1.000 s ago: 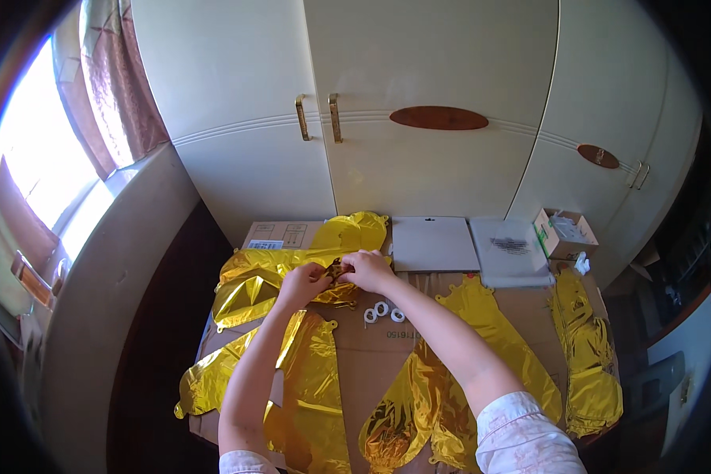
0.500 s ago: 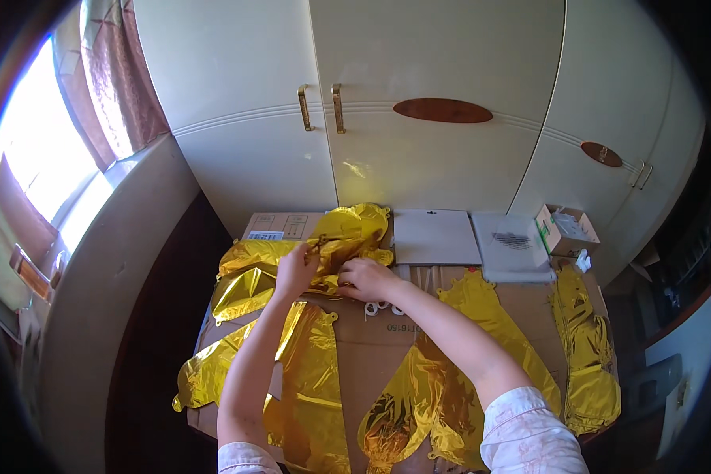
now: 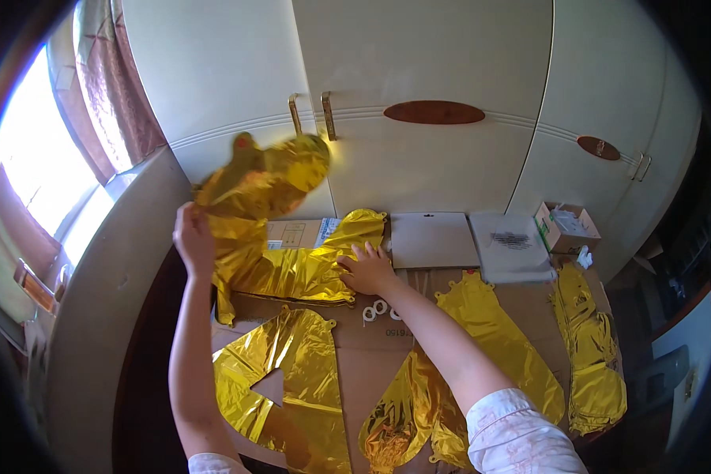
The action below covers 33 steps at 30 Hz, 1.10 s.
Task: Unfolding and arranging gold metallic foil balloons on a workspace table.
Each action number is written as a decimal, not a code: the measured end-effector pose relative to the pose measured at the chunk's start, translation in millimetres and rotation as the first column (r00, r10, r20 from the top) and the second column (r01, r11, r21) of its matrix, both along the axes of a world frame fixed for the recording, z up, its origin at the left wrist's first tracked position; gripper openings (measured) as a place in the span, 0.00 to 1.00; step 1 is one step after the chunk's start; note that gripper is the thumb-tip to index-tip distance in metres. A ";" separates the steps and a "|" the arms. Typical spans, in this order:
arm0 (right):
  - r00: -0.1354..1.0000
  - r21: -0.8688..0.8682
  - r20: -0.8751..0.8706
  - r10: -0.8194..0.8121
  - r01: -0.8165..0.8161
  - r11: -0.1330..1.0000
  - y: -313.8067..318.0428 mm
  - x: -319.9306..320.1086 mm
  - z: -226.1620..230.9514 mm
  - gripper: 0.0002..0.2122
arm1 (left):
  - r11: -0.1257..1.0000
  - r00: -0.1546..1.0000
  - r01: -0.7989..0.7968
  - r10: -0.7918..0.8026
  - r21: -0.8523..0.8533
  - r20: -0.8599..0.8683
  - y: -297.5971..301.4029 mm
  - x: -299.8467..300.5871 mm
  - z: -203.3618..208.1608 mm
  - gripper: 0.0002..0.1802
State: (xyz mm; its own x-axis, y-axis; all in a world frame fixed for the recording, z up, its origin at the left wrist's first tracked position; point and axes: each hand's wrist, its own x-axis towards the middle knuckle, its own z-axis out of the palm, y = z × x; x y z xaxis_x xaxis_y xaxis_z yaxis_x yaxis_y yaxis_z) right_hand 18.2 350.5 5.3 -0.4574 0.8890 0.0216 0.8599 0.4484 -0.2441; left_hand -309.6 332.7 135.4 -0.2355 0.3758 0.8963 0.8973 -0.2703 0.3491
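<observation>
My left hand (image 3: 193, 237) is closed on the edge of a flat, gold foil balloon (image 3: 265, 178) and lifts it in front of the cabinet at the far left. The raised foil bends over and is a little blurred. Another stretch of gold foil (image 3: 292, 272) lies at the back of the cardboard, and where it parts from the lifted piece I cannot tell. On its right end rests my right hand (image 3: 369, 270), fingers spread. Nearer me lies a gold foil balloon with a triangular hole (image 3: 308, 371). Small white rings (image 3: 381, 308) sit beside my right wrist.
More flat gold foil balloons lie at the right, one under my right forearm (image 3: 494, 332) and a narrow one (image 3: 588, 355) by the edge. Along the back are a grey-white board (image 3: 434, 239), a clear packet (image 3: 512, 249) and a small box (image 3: 569, 229). Cabinet doors (image 3: 426, 55) stand behind.
My left hand has moved left and up, raising foil that lay bunched at the back. My right hand has shifted slightly and its fingers have spread out. The view has shifted a little.
</observation>
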 end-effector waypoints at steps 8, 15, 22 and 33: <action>0.983 0.296 -0.174 0.051 0.003 0.955 -1.5 -1.6 -0.9 0.27 | 0.983 0.982 0.166 -0.172 0.074 0.082 -56.7 -58.5 85.2 0.11; 0.712 0.686 -0.518 0.475 0.014 0.727 -59.4 -0.6 157.5 0.40 | 0.969 0.969 0.242 -0.243 -0.042 -0.031 -143.0 27.6 129.4 0.08; 0.805 0.869 -0.124 0.580 -0.194 0.455 -153.3 46.1 311.9 0.33 | 0.848 0.858 0.502 -0.513 -0.169 -0.020 -203.7 117.7 143.3 0.06; 0.930 0.679 -0.084 0.358 -0.210 0.704 -265.6 154.8 368.7 0.04 | 0.446 0.470 0.882 -0.803 -0.155 0.365 -245.3 258.4 130.1 0.10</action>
State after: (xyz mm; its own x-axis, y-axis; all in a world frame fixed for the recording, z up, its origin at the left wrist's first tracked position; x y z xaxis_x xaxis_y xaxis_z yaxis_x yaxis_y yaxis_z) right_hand 173.0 84.8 374.0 -0.6053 0.4483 0.6578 0.6316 0.7734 0.0542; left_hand -51.2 87.5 265.6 0.1865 0.7104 0.6786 0.1705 -0.7036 0.6898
